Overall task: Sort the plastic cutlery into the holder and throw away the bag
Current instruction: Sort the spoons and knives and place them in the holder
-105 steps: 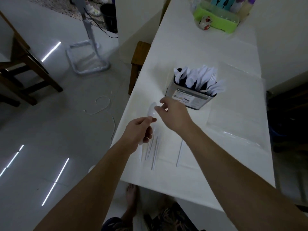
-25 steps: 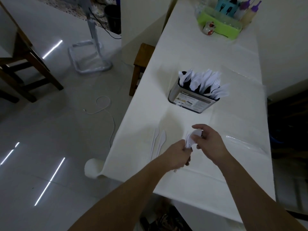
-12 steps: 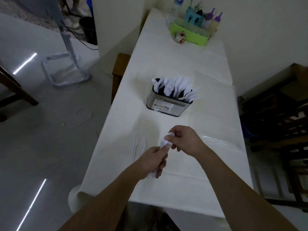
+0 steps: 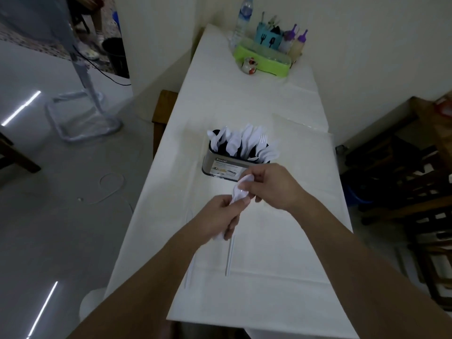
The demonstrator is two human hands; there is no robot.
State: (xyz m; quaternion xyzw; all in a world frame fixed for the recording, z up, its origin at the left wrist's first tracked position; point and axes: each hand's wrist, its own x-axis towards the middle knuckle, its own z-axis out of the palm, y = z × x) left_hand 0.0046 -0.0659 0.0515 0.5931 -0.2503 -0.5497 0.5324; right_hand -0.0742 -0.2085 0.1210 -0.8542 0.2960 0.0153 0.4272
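Head view: we are gripping a small bunch of white plastic cutlery (image 4: 241, 192) in both hands above the table (image 4: 269, 277), just short of the holder (image 4: 226, 167); the left hand (image 4: 220, 216) is curling round the handles while the right hand (image 4: 271, 187) is pinching the bowl end, which we judge to be steadying one piece for transfer into the holder, already crowded with white pieces. We are unable to tell how many pieces the hands are enclosing or their type, and pale strips lying on the cloth nearer us are reading too faintly to identify; a clear sheet, possibly the bag (image 4: 303, 140), is lying just right of the holder.
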